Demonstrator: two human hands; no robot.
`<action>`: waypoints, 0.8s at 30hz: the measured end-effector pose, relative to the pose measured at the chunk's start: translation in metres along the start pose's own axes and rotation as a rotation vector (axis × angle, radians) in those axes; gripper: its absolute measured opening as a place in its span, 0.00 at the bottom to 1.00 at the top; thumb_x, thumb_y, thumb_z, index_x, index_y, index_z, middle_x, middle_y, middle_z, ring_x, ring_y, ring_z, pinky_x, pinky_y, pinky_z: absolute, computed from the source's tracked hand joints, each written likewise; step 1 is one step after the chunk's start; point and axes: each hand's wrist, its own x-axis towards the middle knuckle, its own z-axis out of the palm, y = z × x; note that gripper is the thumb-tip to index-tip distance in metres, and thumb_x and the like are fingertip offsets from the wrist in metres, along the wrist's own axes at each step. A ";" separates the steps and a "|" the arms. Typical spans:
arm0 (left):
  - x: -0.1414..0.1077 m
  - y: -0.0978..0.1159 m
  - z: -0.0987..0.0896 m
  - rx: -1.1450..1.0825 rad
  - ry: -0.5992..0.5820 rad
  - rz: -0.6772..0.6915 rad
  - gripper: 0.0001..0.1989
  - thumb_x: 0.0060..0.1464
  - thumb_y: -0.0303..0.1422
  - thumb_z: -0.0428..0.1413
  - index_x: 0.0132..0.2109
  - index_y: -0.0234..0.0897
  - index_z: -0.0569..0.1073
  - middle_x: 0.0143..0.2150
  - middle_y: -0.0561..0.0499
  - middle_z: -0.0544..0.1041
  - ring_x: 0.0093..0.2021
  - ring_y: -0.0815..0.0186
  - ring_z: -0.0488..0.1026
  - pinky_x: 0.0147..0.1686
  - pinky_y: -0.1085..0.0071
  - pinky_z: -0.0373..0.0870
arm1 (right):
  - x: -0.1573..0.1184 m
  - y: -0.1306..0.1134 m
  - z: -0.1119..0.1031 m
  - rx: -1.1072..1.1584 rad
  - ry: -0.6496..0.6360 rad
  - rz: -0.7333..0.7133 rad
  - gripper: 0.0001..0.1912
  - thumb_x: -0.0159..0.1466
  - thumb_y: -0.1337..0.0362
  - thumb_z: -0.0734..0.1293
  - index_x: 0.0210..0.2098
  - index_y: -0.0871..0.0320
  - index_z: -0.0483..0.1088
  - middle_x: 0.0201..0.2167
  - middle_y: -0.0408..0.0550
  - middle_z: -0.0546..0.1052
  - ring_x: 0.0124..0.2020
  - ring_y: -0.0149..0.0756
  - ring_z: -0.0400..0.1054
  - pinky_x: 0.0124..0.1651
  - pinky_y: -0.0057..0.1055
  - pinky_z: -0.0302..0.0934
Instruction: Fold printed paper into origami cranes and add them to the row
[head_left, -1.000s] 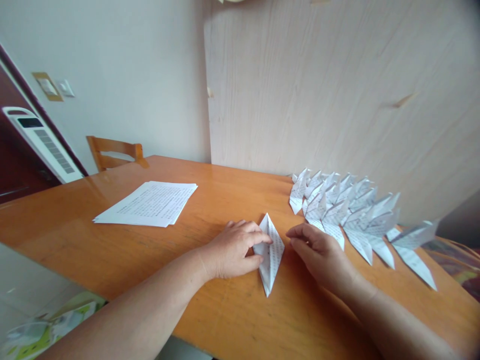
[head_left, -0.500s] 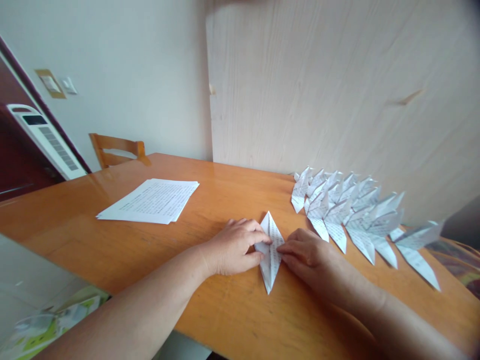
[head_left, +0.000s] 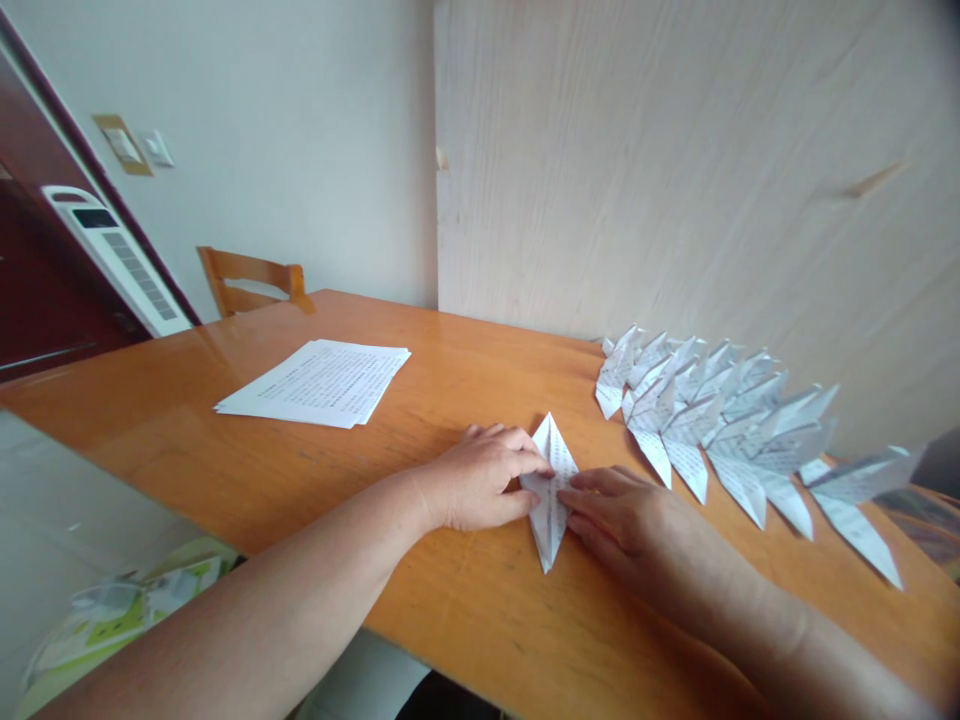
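Note:
A folded paper diamond (head_left: 551,525) with printed text lies flat on the wooden table, its long points facing toward and away from me. A crease runs down its middle. My left hand (head_left: 487,480) holds it down from the left, thumb and fingertips on its face. At the right edge, my right hand (head_left: 630,515) pinches the paper with bent fingers; its thumb is mostly hidden.
On the left of the table (head_left: 465,370) lies a stack of printed sheets (head_left: 315,385). Folded paper pieces (head_left: 742,400) stand in rows at the right. A wooden chair (head_left: 251,275) is behind the far left edge, and a pale wooden panel (head_left: 637,170) rises at the back.
The view has shifted slightly, so everything sits a little further right and higher. Both hands stay on the folded paper, with the right fingers reaching slightly further over its right side.

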 end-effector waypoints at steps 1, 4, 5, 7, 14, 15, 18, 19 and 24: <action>0.000 0.000 0.000 -0.001 -0.001 0.001 0.16 0.60 0.36 0.57 0.55 0.48 0.74 0.53 0.50 0.73 0.53 0.56 0.68 0.53 0.57 0.61 | 0.000 0.000 0.000 -0.011 -0.007 0.004 0.11 0.69 0.66 0.63 0.41 0.54 0.78 0.44 0.52 0.79 0.44 0.41 0.72 0.49 0.39 0.68; 0.001 0.000 0.000 -0.001 -0.007 -0.001 0.17 0.60 0.38 0.57 0.56 0.48 0.74 0.53 0.50 0.73 0.54 0.55 0.68 0.53 0.57 0.61 | 0.000 -0.001 0.000 -0.039 -0.020 0.014 0.10 0.69 0.65 0.63 0.40 0.55 0.78 0.44 0.53 0.78 0.45 0.43 0.72 0.49 0.41 0.69; 0.001 0.001 0.000 0.002 -0.009 -0.004 0.17 0.60 0.39 0.57 0.56 0.48 0.74 0.53 0.49 0.73 0.54 0.55 0.68 0.54 0.57 0.61 | 0.000 -0.001 0.000 -0.040 -0.023 0.015 0.10 0.69 0.65 0.63 0.40 0.55 0.78 0.44 0.53 0.78 0.45 0.43 0.72 0.49 0.41 0.69; 0.001 0.001 0.000 0.007 -0.015 -0.010 0.18 0.59 0.39 0.58 0.56 0.47 0.74 0.53 0.49 0.73 0.54 0.55 0.68 0.54 0.57 0.61 | -0.001 -0.002 0.000 -0.030 -0.028 0.017 0.10 0.69 0.66 0.63 0.41 0.54 0.78 0.45 0.52 0.78 0.45 0.43 0.72 0.49 0.40 0.69; 0.001 0.001 -0.001 0.017 -0.019 -0.009 0.18 0.58 0.39 0.58 0.56 0.48 0.74 0.53 0.49 0.73 0.54 0.55 0.68 0.55 0.57 0.61 | -0.002 -0.002 0.003 -0.032 -0.047 0.028 0.12 0.71 0.65 0.60 0.43 0.55 0.77 0.47 0.53 0.78 0.44 0.42 0.73 0.50 0.41 0.70; 0.001 0.001 -0.001 0.017 -0.022 -0.007 0.18 0.59 0.39 0.57 0.56 0.48 0.74 0.53 0.49 0.73 0.54 0.55 0.68 0.55 0.57 0.61 | -0.002 -0.002 0.004 -0.032 -0.050 0.027 0.12 0.71 0.65 0.60 0.43 0.54 0.77 0.47 0.53 0.78 0.44 0.42 0.74 0.50 0.41 0.70; 0.001 0.000 -0.001 0.013 -0.031 -0.013 0.17 0.61 0.36 0.55 0.56 0.49 0.75 0.54 0.49 0.73 0.56 0.55 0.67 0.55 0.58 0.61 | -0.002 -0.002 0.005 -0.026 -0.051 0.035 0.11 0.70 0.65 0.61 0.43 0.54 0.76 0.48 0.52 0.78 0.45 0.42 0.73 0.51 0.41 0.70; 0.001 0.000 -0.001 0.009 -0.033 -0.019 0.17 0.61 0.35 0.53 0.56 0.49 0.74 0.54 0.50 0.73 0.56 0.55 0.67 0.55 0.58 0.61 | -0.002 -0.002 0.004 -0.025 -0.051 0.041 0.10 0.70 0.65 0.61 0.43 0.54 0.76 0.48 0.51 0.78 0.46 0.42 0.73 0.51 0.41 0.69; 0.006 -0.003 -0.001 -0.045 -0.010 -0.064 0.19 0.63 0.28 0.47 0.58 0.45 0.71 0.56 0.50 0.74 0.57 0.58 0.68 0.57 0.60 0.63 | -0.002 -0.003 0.002 -0.029 -0.061 0.042 0.10 0.69 0.66 0.62 0.43 0.54 0.75 0.47 0.52 0.78 0.46 0.43 0.73 0.50 0.42 0.70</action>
